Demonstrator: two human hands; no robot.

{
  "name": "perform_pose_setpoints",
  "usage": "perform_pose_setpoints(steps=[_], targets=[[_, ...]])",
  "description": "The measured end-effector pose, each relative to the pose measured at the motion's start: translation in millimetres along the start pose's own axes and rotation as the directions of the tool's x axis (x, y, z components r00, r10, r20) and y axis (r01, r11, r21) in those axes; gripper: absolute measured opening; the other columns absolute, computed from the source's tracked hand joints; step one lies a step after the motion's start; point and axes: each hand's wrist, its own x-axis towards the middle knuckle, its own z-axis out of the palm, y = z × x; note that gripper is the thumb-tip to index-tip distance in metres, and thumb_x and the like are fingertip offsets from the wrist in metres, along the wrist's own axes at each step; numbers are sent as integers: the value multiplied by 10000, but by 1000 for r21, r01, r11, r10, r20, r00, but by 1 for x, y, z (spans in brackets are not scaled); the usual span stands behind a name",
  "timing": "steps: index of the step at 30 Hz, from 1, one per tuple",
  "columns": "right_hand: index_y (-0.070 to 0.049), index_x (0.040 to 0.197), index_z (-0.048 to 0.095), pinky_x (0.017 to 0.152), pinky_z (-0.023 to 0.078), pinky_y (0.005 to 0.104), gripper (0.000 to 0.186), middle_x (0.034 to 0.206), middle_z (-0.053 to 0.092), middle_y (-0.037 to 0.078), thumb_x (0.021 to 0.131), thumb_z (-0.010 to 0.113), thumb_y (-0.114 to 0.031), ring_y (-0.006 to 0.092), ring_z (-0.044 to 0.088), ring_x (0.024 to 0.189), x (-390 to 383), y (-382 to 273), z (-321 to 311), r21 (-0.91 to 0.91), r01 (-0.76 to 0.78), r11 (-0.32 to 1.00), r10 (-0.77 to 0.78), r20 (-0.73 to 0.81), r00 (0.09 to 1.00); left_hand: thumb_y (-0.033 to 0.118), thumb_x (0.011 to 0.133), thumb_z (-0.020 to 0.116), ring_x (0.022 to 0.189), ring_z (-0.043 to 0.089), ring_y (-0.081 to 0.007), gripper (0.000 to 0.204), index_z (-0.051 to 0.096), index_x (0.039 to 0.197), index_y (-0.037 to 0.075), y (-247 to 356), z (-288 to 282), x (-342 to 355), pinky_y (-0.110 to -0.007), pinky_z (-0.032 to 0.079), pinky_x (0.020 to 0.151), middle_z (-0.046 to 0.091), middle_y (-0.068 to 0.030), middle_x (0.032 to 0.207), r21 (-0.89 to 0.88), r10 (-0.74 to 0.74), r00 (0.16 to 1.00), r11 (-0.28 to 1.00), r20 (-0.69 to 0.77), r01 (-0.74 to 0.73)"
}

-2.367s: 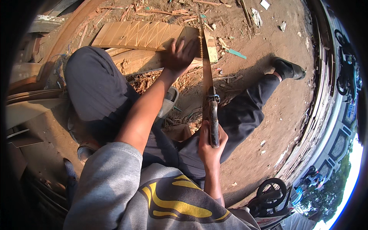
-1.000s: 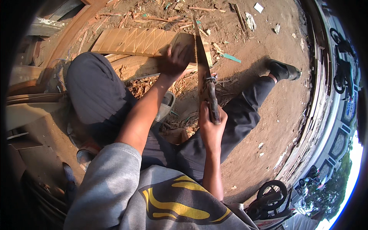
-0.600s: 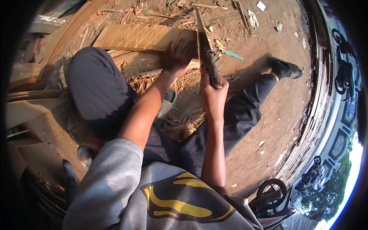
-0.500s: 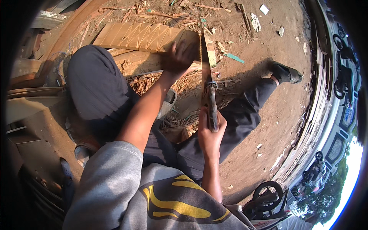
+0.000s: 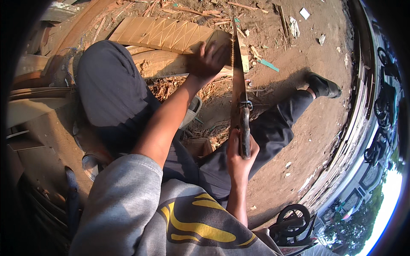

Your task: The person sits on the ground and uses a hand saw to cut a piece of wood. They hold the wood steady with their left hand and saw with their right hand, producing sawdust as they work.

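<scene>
My right hand (image 5: 241,154) is wrapped round the dark, worn handle of a handsaw (image 5: 238,85), whose long blade points away from me. The toothed edge faces left and lies against the right end of a wooden board (image 5: 164,35) marked with zigzag lines. On that end of the board rests my left hand (image 5: 210,62), fingers spread, just left of the blade. Beneath the marked board is another piece of wood (image 5: 164,66). Shadow darkens the left hand and the exact contact between teeth and wood.
My bent left leg (image 5: 113,81) is beside the boards; my right leg (image 5: 273,130) stretches out to the right. Wood chips (image 5: 171,87) and a green strip (image 5: 268,65) litter the dirt. Long planks (image 5: 64,51) lie at left, a motorbike wheel (image 5: 294,219) at lower right.
The saw and my right hand have come back slightly toward me. My left hand stays on the board's end. The whole view has shifted a little.
</scene>
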Motion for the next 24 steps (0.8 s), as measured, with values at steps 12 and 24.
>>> perform_pose_setpoints(steps=[12, 24], targets=[[12, 721, 487, 509, 304, 256, 240, 618, 432, -38, 911, 563, -114, 45, 334, 604, 74, 8, 18, 58, 77, 995, -78, 13, 997, 251, 798, 580, 1178, 502, -334, 461, 580, 1234, 103, 0, 13, 5, -580, 357, 980, 531, -92, 1305, 71, -11, 995, 997, -102, 18], [7, 648, 459, 471, 315, 306, 239, 529, 384, 17, 844, 542, -101, 72, 352, 535, 98, -17, 36, -29, 156, 987, -157, -41, 987, 544, 688, 707, 1297, 391, -322, 805, 483, 1316, 93, 3, -8, 7, -581, 283, 1038, 438, -106, 1399, 68, -35, 990, 997, 135, 26]])
